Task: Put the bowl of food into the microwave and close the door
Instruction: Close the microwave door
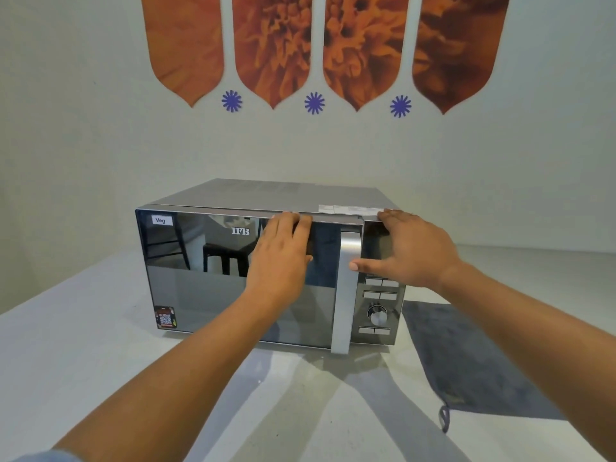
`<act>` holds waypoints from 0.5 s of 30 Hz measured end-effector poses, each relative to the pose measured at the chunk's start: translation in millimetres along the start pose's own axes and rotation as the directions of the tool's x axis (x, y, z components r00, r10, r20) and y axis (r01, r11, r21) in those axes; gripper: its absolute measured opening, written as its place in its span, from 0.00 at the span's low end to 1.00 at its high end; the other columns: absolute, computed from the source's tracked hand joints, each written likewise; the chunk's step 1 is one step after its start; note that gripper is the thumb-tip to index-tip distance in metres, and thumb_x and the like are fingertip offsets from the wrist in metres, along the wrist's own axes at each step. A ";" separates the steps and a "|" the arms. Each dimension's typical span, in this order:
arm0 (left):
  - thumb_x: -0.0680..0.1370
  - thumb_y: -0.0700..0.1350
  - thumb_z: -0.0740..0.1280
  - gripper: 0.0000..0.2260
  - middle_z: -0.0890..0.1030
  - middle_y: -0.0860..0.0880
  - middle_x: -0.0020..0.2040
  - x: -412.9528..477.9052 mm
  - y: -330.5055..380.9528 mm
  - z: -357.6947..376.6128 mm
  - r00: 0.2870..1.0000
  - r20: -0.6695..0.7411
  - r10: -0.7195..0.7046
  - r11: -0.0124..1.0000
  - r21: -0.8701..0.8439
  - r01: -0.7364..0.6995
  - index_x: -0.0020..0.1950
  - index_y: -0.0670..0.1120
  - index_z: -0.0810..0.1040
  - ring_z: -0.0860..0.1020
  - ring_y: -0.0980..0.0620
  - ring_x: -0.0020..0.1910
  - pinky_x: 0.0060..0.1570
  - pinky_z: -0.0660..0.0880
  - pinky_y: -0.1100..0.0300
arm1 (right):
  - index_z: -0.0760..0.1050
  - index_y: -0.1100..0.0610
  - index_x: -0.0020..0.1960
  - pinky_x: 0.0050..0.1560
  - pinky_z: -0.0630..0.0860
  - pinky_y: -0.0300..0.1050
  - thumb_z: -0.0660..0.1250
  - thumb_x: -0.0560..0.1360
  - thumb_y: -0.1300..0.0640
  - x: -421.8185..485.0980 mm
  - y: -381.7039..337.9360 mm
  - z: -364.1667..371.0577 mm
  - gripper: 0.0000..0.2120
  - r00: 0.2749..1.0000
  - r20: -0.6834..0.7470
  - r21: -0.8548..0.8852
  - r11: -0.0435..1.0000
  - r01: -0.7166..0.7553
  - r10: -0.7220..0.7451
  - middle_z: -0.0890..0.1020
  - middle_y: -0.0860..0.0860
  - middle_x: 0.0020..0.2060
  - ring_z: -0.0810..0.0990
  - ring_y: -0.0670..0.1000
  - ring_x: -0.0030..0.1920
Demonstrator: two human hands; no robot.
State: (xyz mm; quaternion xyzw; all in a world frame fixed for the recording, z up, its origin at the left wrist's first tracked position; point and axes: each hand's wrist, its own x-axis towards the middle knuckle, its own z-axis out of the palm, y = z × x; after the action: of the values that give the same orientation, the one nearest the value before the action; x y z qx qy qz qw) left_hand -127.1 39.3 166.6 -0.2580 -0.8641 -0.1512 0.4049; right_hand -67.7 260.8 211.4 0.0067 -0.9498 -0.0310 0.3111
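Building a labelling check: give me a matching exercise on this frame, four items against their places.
Items:
1. left hand
2. right hand
3. grey cloth
4. QR sticker

Places:
A. lower left corner of the microwave door
B. flat on the mirrored door glass, left of the handle
C. on the counter, right of the microwave
D. over the control panel, fingertips at the top edge

Pairs: 1-B, 2-D, 3-C, 4-A

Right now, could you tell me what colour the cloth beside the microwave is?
Dark grey cloth, clearest in the head view.
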 end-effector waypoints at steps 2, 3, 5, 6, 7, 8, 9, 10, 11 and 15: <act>0.68 0.43 0.79 0.33 0.73 0.42 0.62 1.3 -0.4 0.9 1.000 -0.014 0.011 1.000 -0.006 -0.012 0.69 0.43 0.68 0.69 0.44 0.61 0.57 0.75 0.50 | 0.69 0.53 0.70 0.60 0.75 0.54 0.52 0.56 0.14 -0.1 0.1 0.7 0.57 1.000 -0.001 0.009 1.000 -0.014 0.014 0.76 0.51 0.68 0.74 0.55 0.67; 0.68 0.43 0.79 0.33 0.73 0.42 0.62 2.1 0.1 1.2 1.000 -0.016 0.010 1.000 -0.008 -0.011 0.69 0.43 0.69 0.69 0.44 0.61 0.56 0.75 0.50 | 0.69 0.53 0.71 0.60 0.75 0.55 0.52 0.57 0.15 0.0 -0.1 1.2 0.56 1.000 -0.003 0.008 1.000 -0.021 0.021 0.76 0.51 0.69 0.74 0.55 0.68; 0.69 0.43 0.78 0.32 0.73 0.42 0.62 4.3 1.6 1.8 1.000 -0.012 0.003 1.000 -0.010 -0.003 0.69 0.43 0.69 0.69 0.43 0.61 0.57 0.74 0.50 | 0.69 0.52 0.70 0.60 0.75 0.54 0.54 0.58 0.16 0.5 -0.8 3.2 0.54 0.999 -0.017 0.010 0.999 -0.035 0.036 0.76 0.51 0.68 0.74 0.55 0.67; 0.69 0.42 0.78 0.32 0.73 0.42 0.62 5.5 2.3 2.2 1.000 -0.006 0.003 1.000 -0.010 -0.003 0.69 0.42 0.69 0.69 0.43 0.61 0.58 0.74 0.50 | 0.69 0.52 0.70 0.60 0.75 0.54 0.55 0.58 0.17 0.8 -1.1 4.4 0.53 0.999 -0.027 0.013 0.999 -0.044 0.045 0.76 0.51 0.68 0.74 0.55 0.67; 0.69 0.42 0.78 0.32 0.73 0.41 0.62 6.3 2.7 2.4 1.000 0.005 0.005 1.000 -0.007 -0.005 0.69 0.42 0.68 0.70 0.42 0.61 0.58 0.74 0.49 | 0.69 0.53 0.70 0.60 0.75 0.53 0.56 0.59 0.18 0.9 -1.7 5.7 0.52 0.998 -0.035 0.016 0.999 -0.051 0.052 0.76 0.51 0.68 0.74 0.55 0.67; 0.69 0.42 0.78 0.33 0.73 0.41 0.63 7.2 2.9 2.9 1.000 0.017 0.008 1.000 0.000 -0.008 0.70 0.42 0.68 0.70 0.42 0.62 0.59 0.73 0.49 | 0.69 0.53 0.70 0.61 0.74 0.53 0.57 0.60 0.19 0.9 -2.0 7.3 0.51 0.998 -0.042 0.015 0.998 -0.056 0.057 0.76 0.51 0.68 0.74 0.56 0.67; 0.69 0.41 0.78 0.33 0.73 0.41 0.63 8.1 2.7 3.5 1.000 0.028 0.009 1.000 0.008 -0.009 0.70 0.42 0.67 0.69 0.42 0.63 0.59 0.73 0.48 | 0.68 0.53 0.71 0.62 0.74 0.52 0.58 0.61 0.20 0.6 -2.4 9.2 0.50 0.997 -0.048 0.011 0.998 -0.061 0.062 0.76 0.51 0.69 0.73 0.56 0.68; 0.69 0.41 0.78 0.34 0.72 0.41 0.64 8.9 2.3 4.3 0.999 0.034 0.008 1.000 0.013 -0.009 0.71 0.42 0.67 0.69 0.42 0.63 0.60 0.73 0.48 | 0.68 0.53 0.71 0.62 0.73 0.52 0.59 0.61 0.21 0.6 -2.5 11.0 0.50 0.996 -0.054 0.008 0.998 -0.066 0.066 0.76 0.52 0.69 0.73 0.56 0.68; 0.69 0.41 0.78 0.34 0.72 0.42 0.64 9.1 1.8 4.8 0.999 0.035 0.005 1.000 0.011 -0.006 0.71 0.42 0.67 0.69 0.42 0.63 0.60 0.73 0.48 | 0.68 0.53 0.71 0.63 0.73 0.52 0.59 0.62 0.21 0.5 -2.5 12.3 0.49 0.996 -0.057 0.006 0.998 -0.070 0.070 0.75 0.52 0.69 0.73 0.56 0.68; 0.69 0.41 0.78 0.34 0.72 0.42 0.65 8.7 -1.5 8.4 1.000 0.016 0.019 1.000 -0.007 -0.019 0.71 0.42 0.67 0.69 0.42 0.64 0.62 0.72 0.48 | 0.67 0.54 0.72 0.65 0.71 0.52 0.58 0.61 0.20 0.6 -1.4 14.2 0.51 0.995 -0.050 0.016 0.997 -0.082 0.083 0.74 0.52 0.70 0.71 0.55 0.70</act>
State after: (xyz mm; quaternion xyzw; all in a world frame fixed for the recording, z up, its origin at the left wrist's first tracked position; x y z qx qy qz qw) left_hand -137.8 44.8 168.0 -0.2689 -0.8642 -0.1481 0.3987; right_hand -76.5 260.2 200.2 -0.0295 -0.9413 -0.0116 0.3361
